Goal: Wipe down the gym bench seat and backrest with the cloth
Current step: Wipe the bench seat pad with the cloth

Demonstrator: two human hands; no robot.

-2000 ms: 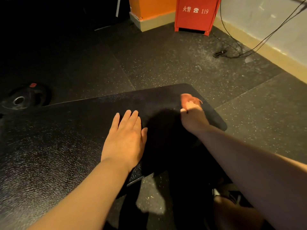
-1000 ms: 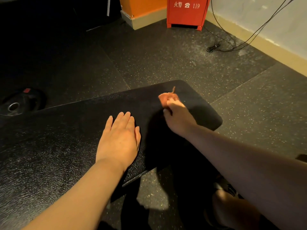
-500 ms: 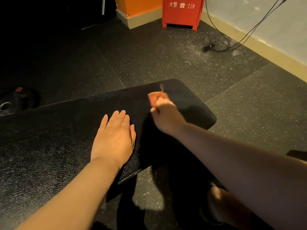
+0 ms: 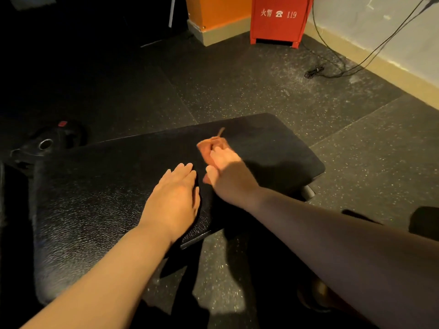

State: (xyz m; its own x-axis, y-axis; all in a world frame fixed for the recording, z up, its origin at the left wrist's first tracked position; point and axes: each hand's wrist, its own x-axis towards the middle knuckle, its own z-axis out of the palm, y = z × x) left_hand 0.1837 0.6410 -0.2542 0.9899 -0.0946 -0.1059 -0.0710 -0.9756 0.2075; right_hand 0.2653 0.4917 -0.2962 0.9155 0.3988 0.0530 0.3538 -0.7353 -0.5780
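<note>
Head view, looking down over both bare forearms. Black textured bench pad (image 4: 95,186) runs from 8 o'clock of the frame toward centre, with its rounded end at about 3 o'clock of centre. Surface is pebbled and catches light on the near left part; the far end is dull and shadowed.

Person's left hand (image 4: 173,200) lies flat, palm down, on the pad just below frame centre. Its fingers (image 4: 187,169) are straight and together, released, pointing to 1 o'clock and grasping nothing. Heel of the hand sits near the pad's near edge.

Person's right hand (image 4: 228,176) is just beside the left, at its 2 o'clock, also over the pad. Its fingers (image 4: 217,153) are curled round a small orange-brown cloth (image 4: 207,147), which is bunched up. The cloth pokes out at 11 o'clock of the knuckles and rests against the pad, with a thin tail sticking out toward 12. Right thumb is close to the left fingertips; cannot tell if they touch.

Cloth position: on the pad's upper face, toward the rounded end, at 12 o'clock of the left hand.

Surroundings: speckled black rubber floor (image 4: 237,86) in tiles. Weight plate (image 4: 47,143) on the floor at 10 o'clock of the frame, a red label on it. Red cabinet (image 4: 279,20) with white characters and "119" at 1 o'clock of the frame; orange pillar base (image 4: 218,13) at its 9 o'clock. Black cables (image 4: 316,71) trail down the wall to a coil on the floor at 2 o'clock
</note>
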